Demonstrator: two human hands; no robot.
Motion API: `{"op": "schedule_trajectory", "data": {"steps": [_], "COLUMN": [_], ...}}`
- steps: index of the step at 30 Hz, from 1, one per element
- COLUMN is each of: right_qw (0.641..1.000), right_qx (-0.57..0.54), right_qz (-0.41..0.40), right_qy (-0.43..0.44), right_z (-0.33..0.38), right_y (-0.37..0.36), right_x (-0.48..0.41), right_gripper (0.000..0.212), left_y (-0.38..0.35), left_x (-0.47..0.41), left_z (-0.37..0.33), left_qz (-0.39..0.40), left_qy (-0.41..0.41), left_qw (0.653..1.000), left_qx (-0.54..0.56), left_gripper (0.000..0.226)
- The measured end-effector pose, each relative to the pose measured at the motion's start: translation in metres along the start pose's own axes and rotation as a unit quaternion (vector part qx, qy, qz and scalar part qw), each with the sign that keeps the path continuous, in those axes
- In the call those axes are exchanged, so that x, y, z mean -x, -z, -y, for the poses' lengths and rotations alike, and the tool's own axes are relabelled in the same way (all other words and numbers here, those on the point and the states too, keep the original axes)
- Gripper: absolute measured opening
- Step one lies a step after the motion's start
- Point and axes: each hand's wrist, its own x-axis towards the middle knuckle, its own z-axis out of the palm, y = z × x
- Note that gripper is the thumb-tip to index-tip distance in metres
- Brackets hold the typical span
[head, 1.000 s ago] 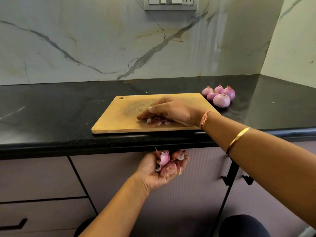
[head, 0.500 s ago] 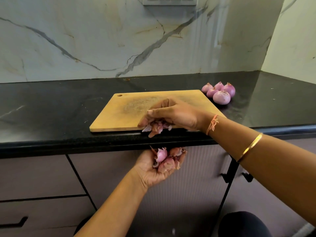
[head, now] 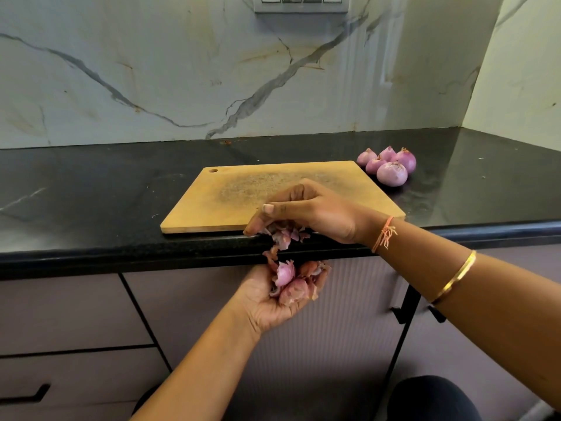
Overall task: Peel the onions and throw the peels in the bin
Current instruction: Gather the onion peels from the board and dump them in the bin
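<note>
An orange thread (head: 385, 235) and gold bangle (head: 455, 276) circle the right forearm (head: 501, 314).

The board (head: 236, 205) lies on the worktop (head: 91, 208). Onions (head: 388, 168) sit by its far right corner. Peels (head: 285, 235) hang over the front edge.
</note>
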Motion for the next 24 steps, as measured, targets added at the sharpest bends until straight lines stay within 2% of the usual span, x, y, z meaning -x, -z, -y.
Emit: {"op": "schedule_trajectory", "data": {"steps": [5, 10, 12, 14, 16, 18, 21, 24], "right_qw": [1.0, 0.999, 0.995, 0.993, 0.994, 0.992, 0.971, 0.932], "right_qx": [0.011, -0.042, -0.096, -0.103, -0.04, 0.057, 0.223, 0.361], "right_qz": [0.001, 0.021, -0.005, -0.053, -0.097, -0.107, -0.041, 0.015], "right_qy": [0.001, 0.011, 0.016, 0.02, 0.002, -0.044, -0.069, -0.037], "right_z": [-0.004, -0.003, -0.002, 0.0, 0.003, 0.004, -0.001, -0.005], "right_y": [-0.002, -0.005, -0.003, 0.003, 0.009, 0.012, 0.004, -0.008], "right_x": [0.001, 0.002, -0.001, -0.004, -0.006, -0.006, -0.005, -0.003], "right_gripper": [0.032, 0.032, 0.032, 0.032, 0.032, 0.034, 0.041, 0.044], "left_y": [0.0, -0.002, 0.0, 0.003, 0.003, 0.003, 0.005, 0.006], "left_x": [0.001, 0.003, 0.003, 0.002, 0.002, 0.001, 0.0, -0.001], "left_z": [-0.001, -0.001, -0.001, -0.002, -0.003, -0.004, -0.006, -0.008], "left_qz": [-0.001, 0.0, 0.001, -0.004, -0.005, -0.006, -0.008, -0.009], "left_qy": [0.008, -0.005, 0.006, 0.017, 0.015, 0.011, 0.012, 0.016], "left_qw": [1.0, 1.0, 1.0, 1.0, 1.0, 1.0, 1.0, 1.0], "left_qx": [-0.014, -0.001, -0.014, -0.013, -0.012, -0.015, -0.016, -0.021], "left_gripper": [0.034, 0.032, 0.035, 0.037, 0.037, 0.036, 0.035, 0.035]}}
